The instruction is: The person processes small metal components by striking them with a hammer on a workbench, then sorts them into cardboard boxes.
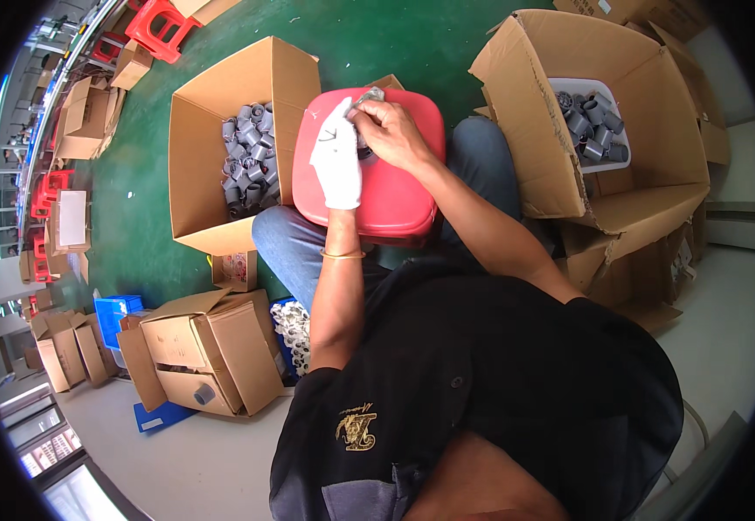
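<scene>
And here we are over the red stool point(405, 198), work under way: the bare right hand point(392, 132) is pinching a small shiny piece point(369, 96) between thumb and fingers, at the far part of the seat. The white-gloved left hand point(336, 163) is right up beside it, fingers pointing away; whether they grip, I can't tell. Between the hands a dark grey part point(365, 153) just shows, mostly hidden.

How far along? This one looks mid-handling, I'd judge, not yet put down. Grey fittings point(250, 161) pile up in the left carton point(237, 80), and more grey fittings point(601, 136) sit in the white tray point(579, 84) inside the right carton point(527, 130). Which lot is done and which is left, the view doesn't settle.

Now the count: two hands, one shiny piece, one grey part visible between them, one stool beneath, two large flanking cartons, one tray. The left heap runs to dozens, the tray perhaps ten or more; overlap spoils exact numbers.
</scene>
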Available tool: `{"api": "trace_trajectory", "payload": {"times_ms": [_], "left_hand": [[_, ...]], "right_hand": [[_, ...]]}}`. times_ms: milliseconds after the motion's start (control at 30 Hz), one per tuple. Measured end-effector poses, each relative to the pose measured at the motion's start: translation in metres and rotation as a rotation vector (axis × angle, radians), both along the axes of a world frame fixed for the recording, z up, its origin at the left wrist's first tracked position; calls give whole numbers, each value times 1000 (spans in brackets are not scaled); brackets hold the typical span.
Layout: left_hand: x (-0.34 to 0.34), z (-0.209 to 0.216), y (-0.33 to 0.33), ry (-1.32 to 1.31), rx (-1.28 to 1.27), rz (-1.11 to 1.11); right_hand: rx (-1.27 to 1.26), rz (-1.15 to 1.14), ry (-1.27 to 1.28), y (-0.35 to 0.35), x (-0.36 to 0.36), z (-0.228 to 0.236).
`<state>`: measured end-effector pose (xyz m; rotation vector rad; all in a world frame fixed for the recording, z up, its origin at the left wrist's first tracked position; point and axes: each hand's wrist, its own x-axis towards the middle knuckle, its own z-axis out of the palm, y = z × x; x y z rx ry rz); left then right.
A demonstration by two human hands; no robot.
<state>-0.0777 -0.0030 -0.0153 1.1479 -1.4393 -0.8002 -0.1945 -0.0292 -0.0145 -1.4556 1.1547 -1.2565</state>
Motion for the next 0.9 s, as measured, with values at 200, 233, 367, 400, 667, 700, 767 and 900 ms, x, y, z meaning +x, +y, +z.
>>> {"api": "trace_trajectory", "payload": {"times_ms": [200,233,367,400,667,700,767,900], "left_hand": [[-7,-12,3,-20,-152,26],[-4,-11,4,-40,-133,15],[3,-8,3,-100,-78,-19],[4,-7,3,-64,-54,-46],[25,-11,-1,106,188,-219],[28,-15,-2,105,187,-221],[36,-22,-3,-315,-14,-207],[67,-11,5,-627,-150,-215]], "right_hand": [[11,-69,-37,-2,2,-8],[22,-59,-57,-2,1,-8],[53,-32,-118,-2,-3,-10],[72,3,-154,-2,-5,-9],[211,92,-243,5,-19,22],[209,91,-243,7,-19,24],[0,20,-84,11,-14,29],[-217,-58,79,13,-9,28]]}}
